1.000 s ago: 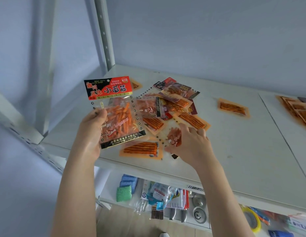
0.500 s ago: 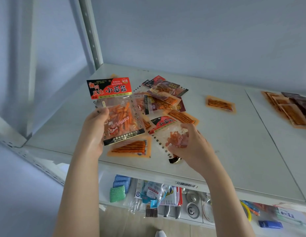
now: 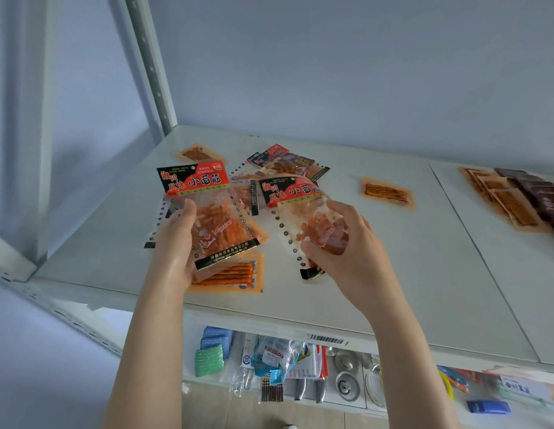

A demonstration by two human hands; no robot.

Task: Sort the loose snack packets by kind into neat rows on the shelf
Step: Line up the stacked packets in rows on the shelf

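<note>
Pinching a red-topped packet (image 3: 221, 218) by its clear side edge, my left hand (image 3: 173, 243) curls closed on it | my right hand (image 3: 340, 243) grips a matching packet (image 3: 292, 193) mid-body, both above the shelf (image 3: 393, 267) front | film looks light, limp, slippery; I judge the stiffer header safest

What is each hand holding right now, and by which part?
Left hand: a red-topped packet, gripped at its lower left edge. Right hand: a matching packet, gripped round its lower right part.
</note>
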